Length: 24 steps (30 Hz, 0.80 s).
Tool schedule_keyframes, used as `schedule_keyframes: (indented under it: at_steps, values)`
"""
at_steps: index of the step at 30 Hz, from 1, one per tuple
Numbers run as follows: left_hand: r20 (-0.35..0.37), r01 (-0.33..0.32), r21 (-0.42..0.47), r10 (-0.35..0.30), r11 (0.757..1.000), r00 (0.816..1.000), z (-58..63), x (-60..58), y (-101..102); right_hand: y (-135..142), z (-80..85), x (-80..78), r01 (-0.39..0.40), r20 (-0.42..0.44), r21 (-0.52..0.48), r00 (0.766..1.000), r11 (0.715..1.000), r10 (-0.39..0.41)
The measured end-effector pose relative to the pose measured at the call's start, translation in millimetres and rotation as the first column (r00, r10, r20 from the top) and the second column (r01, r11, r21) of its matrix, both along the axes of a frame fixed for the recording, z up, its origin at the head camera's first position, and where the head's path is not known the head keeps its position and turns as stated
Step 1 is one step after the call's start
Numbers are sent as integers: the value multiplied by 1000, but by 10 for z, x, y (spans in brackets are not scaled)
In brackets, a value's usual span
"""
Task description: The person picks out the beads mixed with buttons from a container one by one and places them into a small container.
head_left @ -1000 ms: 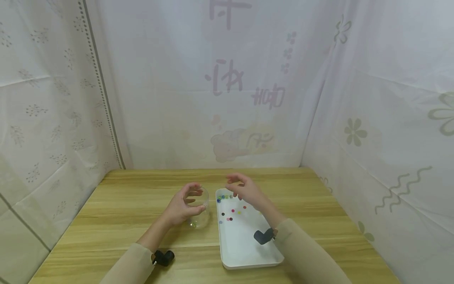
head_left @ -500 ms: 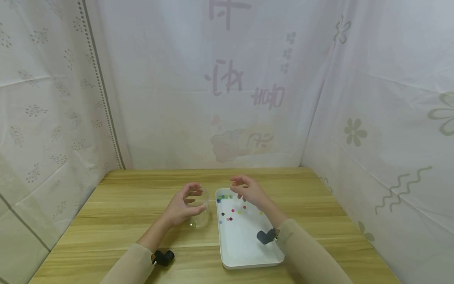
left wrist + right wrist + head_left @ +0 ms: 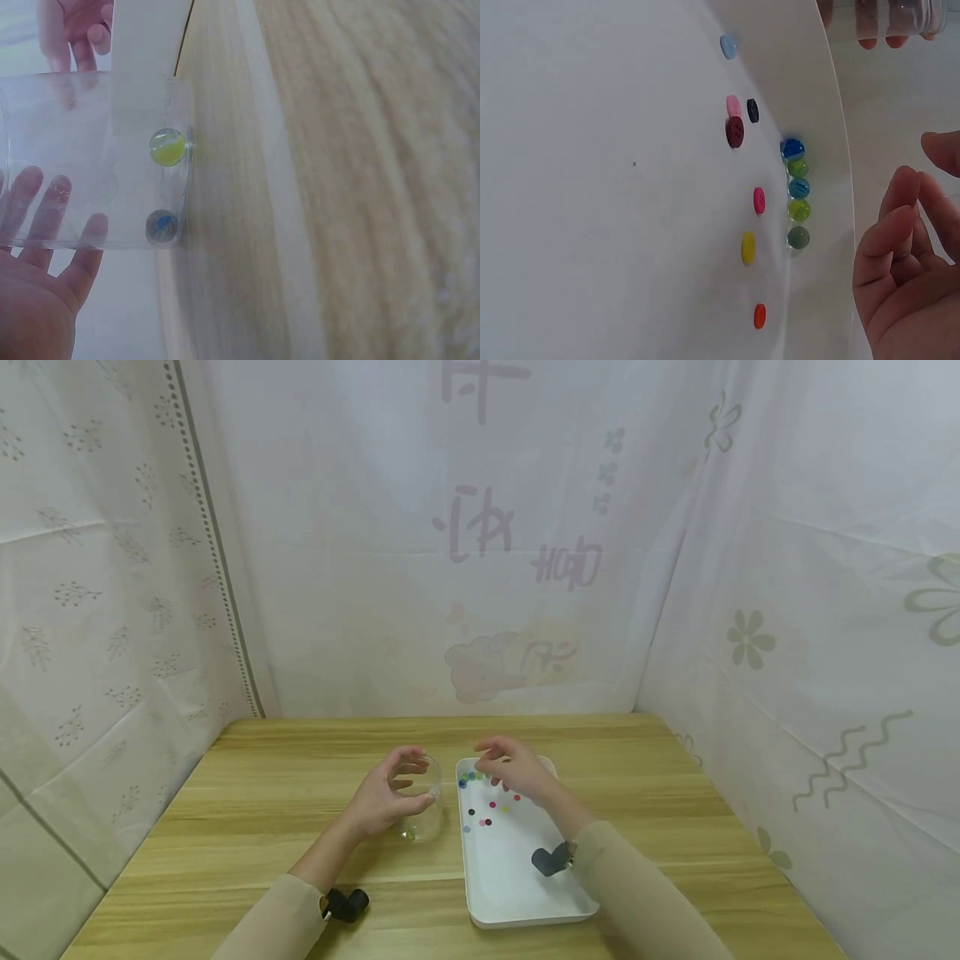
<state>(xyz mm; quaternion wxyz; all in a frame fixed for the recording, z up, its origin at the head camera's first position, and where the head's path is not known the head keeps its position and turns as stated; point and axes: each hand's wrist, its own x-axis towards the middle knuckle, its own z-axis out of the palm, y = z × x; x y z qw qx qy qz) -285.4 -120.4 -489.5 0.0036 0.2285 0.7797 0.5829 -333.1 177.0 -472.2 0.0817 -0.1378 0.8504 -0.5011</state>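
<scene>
My left hand (image 3: 386,797) grips a clear plastic cup (image 3: 423,818) that stands on the table left of the tray, fingers on one side and thumb on the other. At the cup's bottom, in the left wrist view, lie a yellow marble (image 3: 167,147) and a grey-blue marble (image 3: 161,226). Over the far end of a white tray (image 3: 517,889) hovers my right hand (image 3: 521,772), fingers loosely bent, thumb apart, nothing visible between them. Below it in the right wrist view, several blue and green marbles (image 3: 799,187) line up along the tray's wall.
Several small buttons lie scattered on the tray floor, among them a dark red button (image 3: 735,132), a yellow button (image 3: 748,247) and an orange button (image 3: 760,316). The wooden table (image 3: 285,777) is bounded by white patterned curtains (image 3: 360,568).
My right hand shifts slightly right, then comes back left and lower over the marbles at the tray's far end. My left hand and the cup stay in place.
</scene>
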Motion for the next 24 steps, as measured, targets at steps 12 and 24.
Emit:
schedule_keyframes:
  at_steps: [12, 24]
  values:
    - [27, 5, 15, -6, 1000, 1000, 29, 21, 1, -135, -161, -34, -23, 69, 40, 997, 999, 20]
    - [16, 7, 6, -7, 1000, 1000, 32, 19, 1, -192, -306, -4, -52, 84, 52, 995, 997, 48]
